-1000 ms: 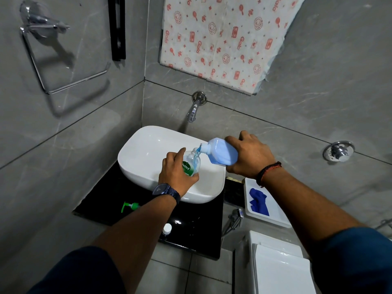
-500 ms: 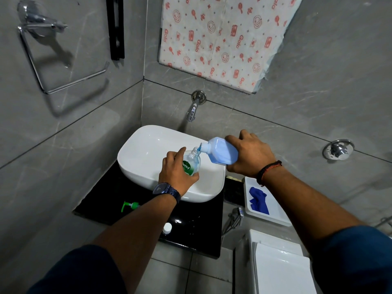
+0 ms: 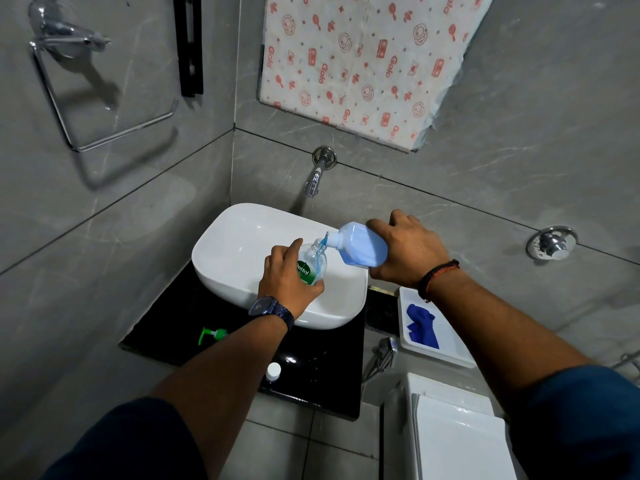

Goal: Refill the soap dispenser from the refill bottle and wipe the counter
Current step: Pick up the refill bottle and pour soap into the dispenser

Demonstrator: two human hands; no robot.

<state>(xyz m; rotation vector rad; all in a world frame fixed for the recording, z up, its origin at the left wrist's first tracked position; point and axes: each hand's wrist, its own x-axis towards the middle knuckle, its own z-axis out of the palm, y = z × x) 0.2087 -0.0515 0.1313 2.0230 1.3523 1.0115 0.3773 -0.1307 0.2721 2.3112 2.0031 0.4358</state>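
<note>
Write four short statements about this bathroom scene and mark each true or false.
1. The right hand tilts the pale blue plastic refill bottle towards the clear plastic soap dispenser. True.
2. The left hand lies flat on the glossy black counter. False: it grips the soap dispenser above the white ceramic basin.
3. The green plastic pump head is screwed onto the soap dispenser. False: it lies on the counter.
4. The dark blue cloth lies in the white rectangular tray. True.

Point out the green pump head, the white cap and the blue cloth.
green pump head (image 3: 219, 334): head view, on its green collar.
white cap (image 3: 273, 370): head view, on its round top.
blue cloth (image 3: 420, 325): head view, on its crumpled middle.
</note>
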